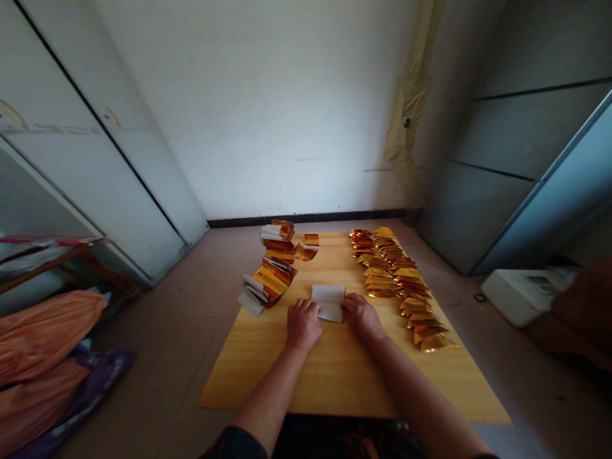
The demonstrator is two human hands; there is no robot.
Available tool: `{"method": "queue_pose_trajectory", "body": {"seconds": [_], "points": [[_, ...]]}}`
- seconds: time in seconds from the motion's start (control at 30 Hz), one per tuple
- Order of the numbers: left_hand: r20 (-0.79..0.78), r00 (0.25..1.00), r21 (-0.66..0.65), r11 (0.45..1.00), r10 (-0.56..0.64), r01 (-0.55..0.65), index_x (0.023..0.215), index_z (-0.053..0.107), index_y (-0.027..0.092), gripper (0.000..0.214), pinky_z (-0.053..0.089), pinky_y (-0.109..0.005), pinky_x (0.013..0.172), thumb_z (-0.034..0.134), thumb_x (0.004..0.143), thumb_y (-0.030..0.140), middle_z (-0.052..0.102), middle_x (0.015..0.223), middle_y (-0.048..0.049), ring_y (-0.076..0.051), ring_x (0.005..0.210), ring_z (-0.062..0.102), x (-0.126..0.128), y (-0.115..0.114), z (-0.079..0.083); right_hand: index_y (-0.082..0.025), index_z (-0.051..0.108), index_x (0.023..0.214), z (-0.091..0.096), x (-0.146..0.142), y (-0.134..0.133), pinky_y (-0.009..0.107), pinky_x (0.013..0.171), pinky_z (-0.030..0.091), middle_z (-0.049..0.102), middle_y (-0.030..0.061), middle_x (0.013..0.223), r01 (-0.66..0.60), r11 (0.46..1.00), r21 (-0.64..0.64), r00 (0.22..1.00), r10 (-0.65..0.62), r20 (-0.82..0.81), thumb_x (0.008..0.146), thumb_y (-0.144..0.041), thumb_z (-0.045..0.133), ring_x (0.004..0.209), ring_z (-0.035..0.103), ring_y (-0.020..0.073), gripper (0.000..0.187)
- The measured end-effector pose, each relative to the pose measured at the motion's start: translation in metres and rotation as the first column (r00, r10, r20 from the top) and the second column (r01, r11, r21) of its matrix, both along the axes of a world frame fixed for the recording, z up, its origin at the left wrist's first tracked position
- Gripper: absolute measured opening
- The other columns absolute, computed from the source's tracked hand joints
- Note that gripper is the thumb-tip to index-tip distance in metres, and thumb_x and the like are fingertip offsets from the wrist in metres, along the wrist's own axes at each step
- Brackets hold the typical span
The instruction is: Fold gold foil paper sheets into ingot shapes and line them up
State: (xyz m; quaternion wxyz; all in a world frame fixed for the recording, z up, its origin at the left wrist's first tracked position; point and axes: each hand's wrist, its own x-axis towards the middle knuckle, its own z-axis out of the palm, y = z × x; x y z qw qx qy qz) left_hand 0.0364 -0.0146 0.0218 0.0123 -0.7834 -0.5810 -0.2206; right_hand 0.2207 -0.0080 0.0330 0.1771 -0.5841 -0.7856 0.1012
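Note:
A small sheet of foil paper point(329, 294) lies on the wooden board in front of me, its pale side up, with a crease across its lower half. My left hand point(305, 324) is curled at the sheet's left edge, fingertips on the paper. At the opposite edge my right hand point(364, 317) pinches the paper's lower right side. Loose stacks of curled gold foil sheets point(272, 278) rest to the left, some showing pale backs. On the right, folded gold foil pieces point(380, 277) stand in overlapping rows.
The wooden board point(268, 376) spans the space before me. Beyond it is a white wall point(296, 127). Pale cabinets point(138, 191) stand left, near orange cloth point(48, 338). A grey refrigerator-like cabinet point(497, 159) and a white box point(519, 293) are on the right.

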Motion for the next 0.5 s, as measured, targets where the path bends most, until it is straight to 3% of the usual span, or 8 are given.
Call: {"method": "queue_pose_trajectory", "body": {"seconds": [0.27,0.4,0.5], "points": [[-0.002,0.999,-0.007,0.999,-0.046,0.046,0.087,0.062,0.021,0.027,0.039,-0.037,0.078,0.057,0.065,0.006,0.064,0.101,-0.006,-0.023,0.095,0.053,-0.007,-0.009,0.002,-0.018,0.069,0.087,-0.006,0.001,0.004,0.021,0.084,0.038,0.062,0.0058,0.096,-0.012,1.0,0.019,0.998,0.013,-0.056,0.086,-0.013,0.045,0.093,0.052,0.0145,0.025],[-0.001,0.998,0.012,0.998,-0.068,0.068,0.081,0.062,0.021,0.009,0.04,-0.037,0.08,0.057,0.075,0.016,0.065,0.101,-0.006,-0.022,0.094,0.054,-0.007,-0.008,0.002,-0.018,0.069,0.087,0.0,-0.002,0.004,0.02,0.085,0.038,0.062,0.006,0.097,0.015,0.999,-0.031,0.999,-0.016,-0.041,0.085,-0.011,0.045,0.093,0.053,0.0145,0.026],[0.01,0.997,0.023,0.996,-0.083,0.083,0.077,0.062,0.021,0.01,0.042,-0.037,0.08,0.054,0.081,0.017,0.064,0.106,-0.0063,-0.022,0.095,0.055,-0.007,-0.004,-0.001,-0.018,0.068,0.086,0.006,-0.006,0.004,0.02,0.084,0.038,0.062,0.0056,0.098,0.052,0.997,-0.064,0.999,-0.052,-0.007,0.084,-0.013,0.046,0.094,0.054,0.0139,0.023]]}}
